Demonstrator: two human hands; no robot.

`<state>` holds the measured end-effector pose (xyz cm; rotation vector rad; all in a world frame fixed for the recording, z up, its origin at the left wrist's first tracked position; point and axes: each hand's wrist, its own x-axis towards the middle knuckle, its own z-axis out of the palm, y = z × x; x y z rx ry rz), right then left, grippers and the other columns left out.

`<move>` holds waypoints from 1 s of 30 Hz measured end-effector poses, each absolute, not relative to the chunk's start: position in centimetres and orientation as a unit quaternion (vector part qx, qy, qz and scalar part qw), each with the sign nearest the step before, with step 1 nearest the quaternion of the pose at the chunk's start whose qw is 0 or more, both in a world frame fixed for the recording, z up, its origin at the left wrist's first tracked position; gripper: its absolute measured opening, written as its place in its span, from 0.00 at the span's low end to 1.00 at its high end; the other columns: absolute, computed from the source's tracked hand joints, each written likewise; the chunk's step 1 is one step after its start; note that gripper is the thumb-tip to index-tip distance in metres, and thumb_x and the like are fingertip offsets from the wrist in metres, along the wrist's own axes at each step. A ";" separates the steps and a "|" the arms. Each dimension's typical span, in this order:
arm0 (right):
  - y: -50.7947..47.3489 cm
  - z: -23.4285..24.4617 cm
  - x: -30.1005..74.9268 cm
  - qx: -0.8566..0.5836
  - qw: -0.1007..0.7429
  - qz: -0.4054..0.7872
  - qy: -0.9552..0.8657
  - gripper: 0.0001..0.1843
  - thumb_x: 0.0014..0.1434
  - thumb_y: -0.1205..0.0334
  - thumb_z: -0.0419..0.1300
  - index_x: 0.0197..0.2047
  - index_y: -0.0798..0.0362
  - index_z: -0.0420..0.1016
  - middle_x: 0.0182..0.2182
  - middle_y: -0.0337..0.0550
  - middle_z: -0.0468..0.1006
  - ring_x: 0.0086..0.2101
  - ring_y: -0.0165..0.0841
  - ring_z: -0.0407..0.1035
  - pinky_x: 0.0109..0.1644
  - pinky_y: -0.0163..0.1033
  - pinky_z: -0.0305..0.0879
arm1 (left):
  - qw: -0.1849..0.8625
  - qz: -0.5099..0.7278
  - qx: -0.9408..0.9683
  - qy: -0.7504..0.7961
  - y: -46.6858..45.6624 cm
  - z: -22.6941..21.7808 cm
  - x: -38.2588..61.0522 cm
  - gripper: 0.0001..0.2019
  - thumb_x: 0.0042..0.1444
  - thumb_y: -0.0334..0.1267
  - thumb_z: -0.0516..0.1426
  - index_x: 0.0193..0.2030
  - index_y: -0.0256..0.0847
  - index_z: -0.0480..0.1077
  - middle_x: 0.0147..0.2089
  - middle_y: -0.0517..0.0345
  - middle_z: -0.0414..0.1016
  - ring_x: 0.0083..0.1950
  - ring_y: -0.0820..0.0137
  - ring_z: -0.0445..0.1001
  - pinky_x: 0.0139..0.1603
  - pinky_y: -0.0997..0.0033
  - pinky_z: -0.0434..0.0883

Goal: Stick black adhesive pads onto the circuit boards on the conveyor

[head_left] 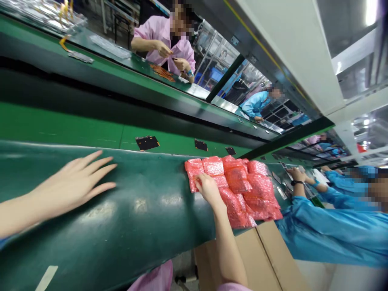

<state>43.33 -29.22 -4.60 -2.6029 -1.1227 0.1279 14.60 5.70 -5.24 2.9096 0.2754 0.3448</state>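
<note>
My left hand (pixel 81 176) reaches in from the left over the green tabletop (pixel 145 226), with its fingers spread and nothing in them. To the right, my right hand (pixel 209 190) has its fingers bent together at the lower left edge of a red bubble-wrap packet (pixel 194 165). That packet lies at the left end of a group of several red bubble-wrap packets (pixel 260 186), packed close together on the table. What the packets contain is hidden by the wrap.
Flat black parts (pixel 147 143) lie spaced along a green strip (pixel 60 125) behind the table. A cardboard box (pixel 260 250) stands against the front edge. Co-workers in blue sleeves (pixel 327 230) work close on the right; a person in pink (pixel 184 48) sits across.
</note>
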 end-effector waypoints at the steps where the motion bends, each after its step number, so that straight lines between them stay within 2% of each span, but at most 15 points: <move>1: -28.8 -4.7 42.8 -0.900 0.158 0.054 -0.403 0.10 0.60 0.75 0.58 0.37 0.52 0.76 0.35 0.48 0.80 0.40 0.40 0.74 0.50 0.43 0.68 | 0.105 0.100 0.985 0.093 5.3 -5.5 17.1 0.55 0.66 0.74 0.27 0.66 0.32 0.74 0.73 0.40 0.67 0.81 0.43 0.51 0.77 0.38 0.57; 2: -28.4 -4.8 42.2 -0.893 0.165 0.064 -0.414 0.10 0.58 0.76 0.58 0.35 0.51 0.75 0.34 0.46 0.79 0.39 0.40 0.73 0.49 0.43 0.68 | 0.112 0.094 0.984 0.098 5.0 -5.8 20.0 0.50 0.69 0.70 0.29 0.70 0.32 0.70 0.76 0.41 0.63 0.82 0.43 0.47 0.78 0.37 0.55; 4: -27.5 -5.0 41.0 -0.879 0.184 0.084 -0.432 0.10 0.54 0.76 0.58 0.33 0.51 0.73 0.33 0.44 0.78 0.39 0.40 0.72 0.49 0.42 0.66 | 0.132 0.080 0.981 0.114 4.7 -6.2 25.8 0.39 0.72 0.63 0.40 0.75 0.34 0.65 0.78 0.44 0.57 0.83 0.41 0.39 0.80 0.35 0.45; 6: -26.8 -5.0 40.1 -0.865 0.212 0.106 -0.442 0.10 0.52 0.76 0.58 0.32 0.50 0.71 0.31 0.42 0.76 0.37 0.39 0.71 0.48 0.41 0.65 | 0.162 0.055 0.978 0.122 4.8 -6.4 30.3 0.33 0.72 0.57 0.49 0.73 0.35 0.68 0.75 0.46 0.63 0.83 0.42 0.39 0.81 0.34 0.37; 8: -26.5 -4.7 39.5 -0.849 0.253 0.137 -0.443 0.10 0.51 0.75 0.58 0.33 0.50 0.70 0.27 0.37 0.72 0.33 0.36 0.68 0.44 0.39 0.64 | 0.196 0.043 0.970 0.138 5.0 -6.1 32.6 0.31 0.70 0.53 0.54 0.71 0.34 0.69 0.75 0.43 0.64 0.83 0.42 0.37 0.80 0.30 0.30; 10: -26.3 -4.4 38.8 -0.826 0.306 0.178 -0.439 0.08 0.52 0.71 0.58 0.34 0.49 0.70 0.22 0.31 0.67 0.27 0.32 0.64 0.37 0.35 0.62 | 0.236 0.046 0.960 0.145 4.5 -5.5 33.0 0.33 0.69 0.53 0.55 0.72 0.31 0.66 0.78 0.37 0.57 0.84 0.43 0.34 0.79 0.29 0.28; 12: -25.9 -3.9 37.7 -0.795 0.369 0.216 -0.431 0.03 0.54 0.66 0.59 0.34 0.49 0.70 0.20 0.28 0.61 0.23 0.29 0.58 0.31 0.33 0.57 | 0.292 0.039 0.949 0.109 3.1 -4.7 32.2 0.35 0.72 0.54 0.51 0.75 0.29 0.61 0.80 0.34 0.51 0.83 0.47 0.42 0.81 0.35 0.39; 14: -25.1 -3.5 36.3 -0.759 0.435 0.245 -0.418 0.03 0.56 0.60 0.59 0.33 0.49 0.70 0.19 0.27 0.58 0.21 0.27 0.53 0.27 0.32 0.53 | 0.361 -0.005 0.932 0.020 1.0 -3.9 30.9 0.37 0.73 0.58 0.45 0.77 0.31 0.57 0.77 0.37 0.59 0.78 0.54 0.60 0.78 0.51 0.59; 15: -24.7 -3.3 35.7 -0.740 0.467 0.256 -0.411 0.06 0.57 0.56 0.60 0.32 0.49 0.70 0.19 0.27 0.57 0.20 0.27 0.52 0.26 0.31 0.52 | 0.391 -0.032 0.919 -0.034 0.0 -3.6 30.2 0.39 0.70 0.62 0.49 0.78 0.36 0.57 0.76 0.42 0.62 0.77 0.57 0.62 0.76 0.57 0.64; 18: -23.4 -2.4 34.2 -0.685 0.555 0.279 -0.381 0.14 0.55 0.50 0.66 0.31 0.49 0.69 0.18 0.27 0.57 0.20 0.25 0.49 0.24 0.31 0.49 | 0.453 -0.068 0.879 -0.132 -1.9 -2.4 28.2 0.51 0.43 0.70 0.70 0.70 0.45 0.70 0.76 0.50 0.64 0.81 0.48 0.53 0.79 0.54 0.59; 20: -22.5 -1.9 33.8 -0.653 0.610 0.279 -0.351 0.18 0.53 0.48 0.69 0.30 0.49 0.67 0.19 0.27 0.59 0.20 0.25 0.49 0.24 0.30 0.50 | 0.491 -0.063 0.858 -0.136 -2.3 -1.5 27.0 0.53 0.31 0.71 0.73 0.61 0.41 0.75 0.68 0.47 0.74 0.74 0.45 0.65 0.73 0.55 0.66; 22: -21.8 -1.5 33.8 -0.626 0.664 0.265 -0.313 0.20 0.54 0.47 0.70 0.31 0.48 0.66 0.20 0.28 0.61 0.21 0.25 0.51 0.25 0.30 0.53 | 0.525 -0.048 0.842 -0.115 -2.4 -0.7 25.6 0.50 0.32 0.72 0.71 0.57 0.39 0.74 0.56 0.48 0.81 0.58 0.52 0.78 0.58 0.62 0.76; 24: -21.4 -1.0 33.9 -0.600 0.708 0.248 -0.278 0.20 0.55 0.46 0.70 0.33 0.48 0.65 0.22 0.28 0.60 0.21 0.25 0.51 0.26 0.30 0.55 | 0.546 -0.032 0.832 -0.092 -2.3 0.0 24.2 0.45 0.41 0.72 0.69 0.56 0.38 0.73 0.50 0.52 0.82 0.48 0.58 0.80 0.48 0.68 0.76; 28: -23.1 0.8 34.4 -0.548 0.772 0.212 -0.244 0.22 0.54 0.45 0.72 0.33 0.46 0.64 0.21 0.24 0.50 0.20 0.24 0.42 0.22 0.28 0.49 | 0.533 -0.019 0.845 -0.041 -0.8 -0.1 21.1 0.37 0.55 0.65 0.64 0.61 0.39 0.73 0.50 0.54 0.83 0.49 0.60 0.81 0.50 0.71 0.75; 30: -24.8 1.5 34.9 -0.531 0.802 0.164 -0.217 0.22 0.55 0.45 0.73 0.34 0.46 0.66 0.21 0.23 0.48 0.19 0.24 0.37 0.21 0.28 0.45 | 0.503 -0.010 0.864 0.012 0.9 -0.7 19.4 0.36 0.58 0.62 0.63 0.64 0.37 0.70 0.55 0.50 0.82 0.53 0.57 0.81 0.53 0.70 0.75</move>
